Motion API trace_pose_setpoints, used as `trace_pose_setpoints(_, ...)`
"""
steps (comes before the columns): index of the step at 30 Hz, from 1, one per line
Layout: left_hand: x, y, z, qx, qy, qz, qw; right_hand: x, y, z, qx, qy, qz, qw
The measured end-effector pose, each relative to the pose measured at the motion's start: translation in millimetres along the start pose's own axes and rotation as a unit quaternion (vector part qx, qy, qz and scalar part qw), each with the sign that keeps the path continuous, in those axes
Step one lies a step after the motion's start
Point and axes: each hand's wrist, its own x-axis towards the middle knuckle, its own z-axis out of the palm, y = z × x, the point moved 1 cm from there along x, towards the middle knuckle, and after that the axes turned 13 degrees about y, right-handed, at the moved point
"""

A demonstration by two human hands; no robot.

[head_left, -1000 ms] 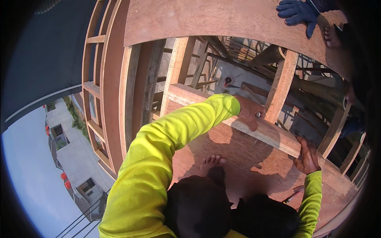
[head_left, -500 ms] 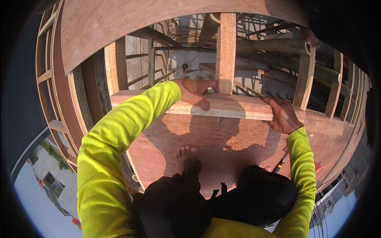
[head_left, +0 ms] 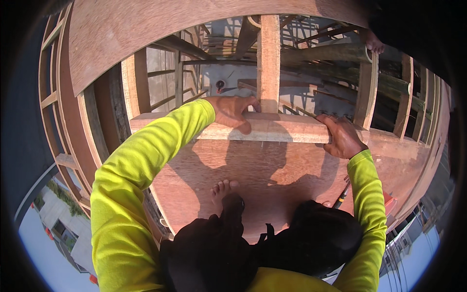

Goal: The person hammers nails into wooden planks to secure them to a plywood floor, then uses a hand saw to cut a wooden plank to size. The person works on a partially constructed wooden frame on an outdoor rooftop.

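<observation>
A squared timber beam (head_left: 277, 129) lies crosswise in front of me along the edge of a reddish plywood sheet (head_left: 311, 168). Near the middle of its length, my left hand (head_left: 232, 113) is closed over the top, with the thumb pressed on the near face. My right hand (head_left: 343, 137) grips the beam toward its right end, the fingers curled over the upper edge. An upright-looking timber (head_left: 268, 68) meets the far side of the beam just right of my left hand. My bare foot (head_left: 224, 189) rests on the plywood below.
Beyond the beam, gaps between joists (head_left: 367, 92) open onto a lower level with poles. A curved plywood panel (head_left: 146, 29) spans the top. A black-and-yellow tool handle (head_left: 342, 195) lies by my right forearm. Another person's toes (head_left: 373, 43) show at upper right.
The whole view has shifted slightly, so the scene sits a little farther left. Both hands keep their hold on the beam, which shows no clear movement.
</observation>
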Motion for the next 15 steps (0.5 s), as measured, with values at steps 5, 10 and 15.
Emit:
trace_pose_setpoints(5,2,-2,1,0.003,-0.006,0.007,1.000,-1,2,2,-0.002,0.007,-0.008,1.000)
trace_pose_setpoints(10,-2,1,-1,0.018,0.002,-0.001,1.000,-1,-1,2,0.005,0.019,-0.017,1.000)
trace_pose_setpoints(15,-13,21,3,0.044,0.057,0.031,0.997,-22,7,20,-0.029,0.097,-0.057,0.993)
